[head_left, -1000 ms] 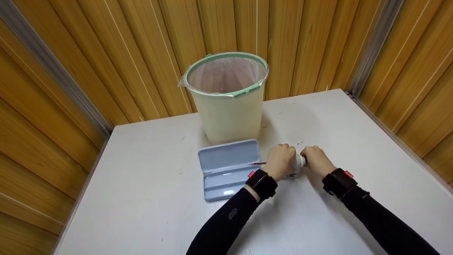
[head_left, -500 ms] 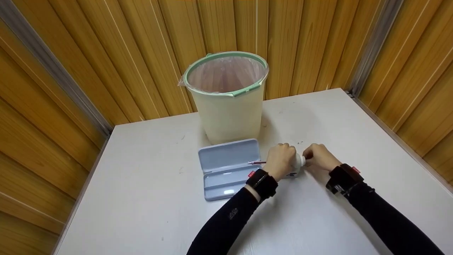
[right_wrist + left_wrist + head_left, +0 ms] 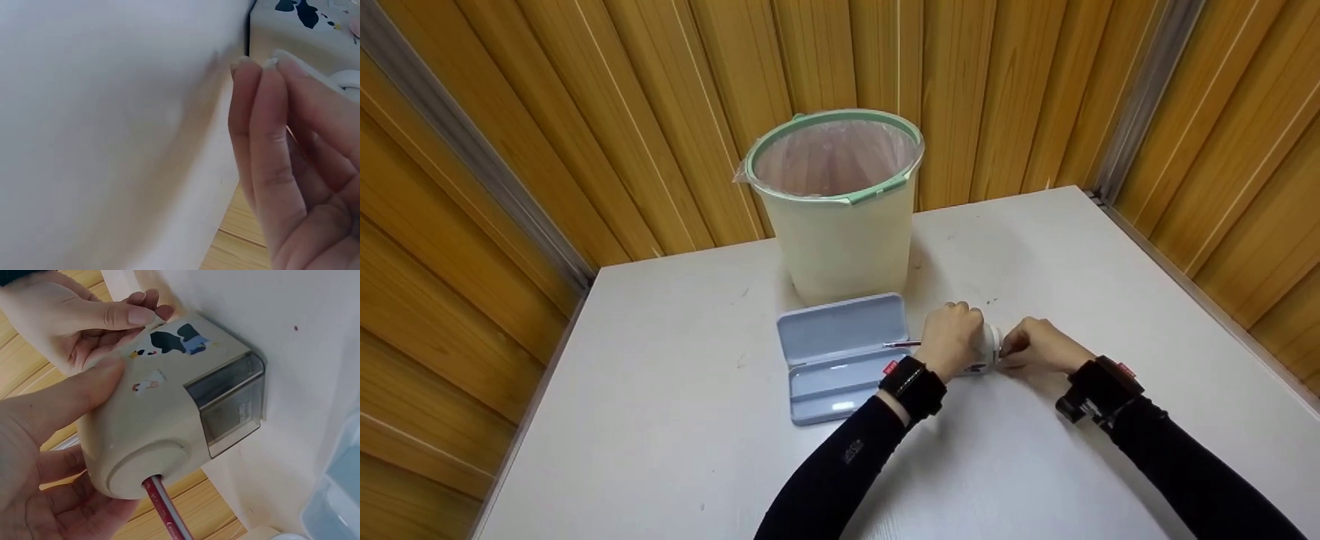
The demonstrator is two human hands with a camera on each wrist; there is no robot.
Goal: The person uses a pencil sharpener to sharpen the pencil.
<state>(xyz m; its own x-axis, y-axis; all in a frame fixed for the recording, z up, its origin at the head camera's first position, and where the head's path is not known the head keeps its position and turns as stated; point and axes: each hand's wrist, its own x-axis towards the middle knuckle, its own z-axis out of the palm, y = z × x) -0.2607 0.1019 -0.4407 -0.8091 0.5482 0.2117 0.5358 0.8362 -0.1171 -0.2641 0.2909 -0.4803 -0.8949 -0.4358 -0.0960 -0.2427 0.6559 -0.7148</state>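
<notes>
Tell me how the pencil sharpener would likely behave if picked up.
The pencil sharpener is probably stiff: it shows no dent under the left hand. It may be slippery, since the surface looks smooth and rounded. The see-through drawer could perhaps slide out if tilted, as no catch shows.

I have the left hand (image 3: 952,337) gripping, its thumb (image 3: 73,399) opposite the curled fingers (image 3: 98,513). I have the right hand (image 3: 1044,346) pinching, its thumb tip (image 3: 139,317) brought to the fingertips (image 3: 269,79). Both forearms (image 3: 829,469) extend back from the fingers, angled apart.

Lettering on pencil (image 3: 166,512), left sleeve (image 3: 834,474): unreadable.
</notes>
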